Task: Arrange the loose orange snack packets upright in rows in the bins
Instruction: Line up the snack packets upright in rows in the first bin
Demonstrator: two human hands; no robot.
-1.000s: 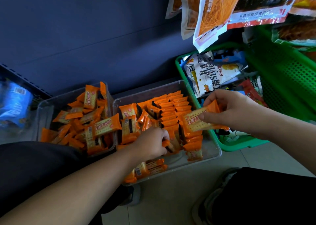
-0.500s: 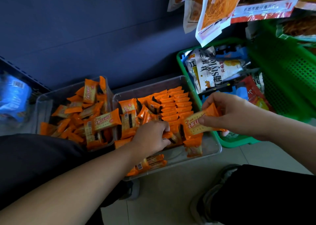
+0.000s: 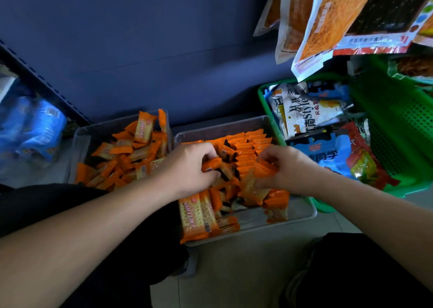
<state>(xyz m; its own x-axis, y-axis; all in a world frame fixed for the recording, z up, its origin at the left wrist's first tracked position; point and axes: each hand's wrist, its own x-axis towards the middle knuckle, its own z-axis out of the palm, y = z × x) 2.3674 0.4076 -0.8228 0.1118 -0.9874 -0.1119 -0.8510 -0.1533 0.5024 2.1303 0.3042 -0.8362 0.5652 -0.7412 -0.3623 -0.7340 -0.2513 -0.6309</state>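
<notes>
Two clear plastic bins stand side by side on the floor. The left bin (image 3: 79, 143) holds a loose heap of orange snack packets (image 3: 131, 153). The right bin (image 3: 302, 214) has an upright row of packets (image 3: 253, 143) along its right side and loose packets (image 3: 196, 214) at its near left. My left hand (image 3: 187, 167) grips an orange packet (image 3: 210, 163) over the middle of the right bin. My right hand (image 3: 288, 169) pinches another orange packet (image 3: 253, 186) down at the near end of the upright row.
A green basket (image 3: 398, 129) full of mixed snack bags stands right of the bins. Large snack bags (image 3: 339, 19) hang above it. Blue packs (image 3: 30, 129) lie at far left on a low shelf. My dark-trousered knees flank the tiled floor in front.
My right hand has lowered its packet from above the bin's right edge into the row. My left hand has shifted up and back, lifting a packet from the loose pile.
</notes>
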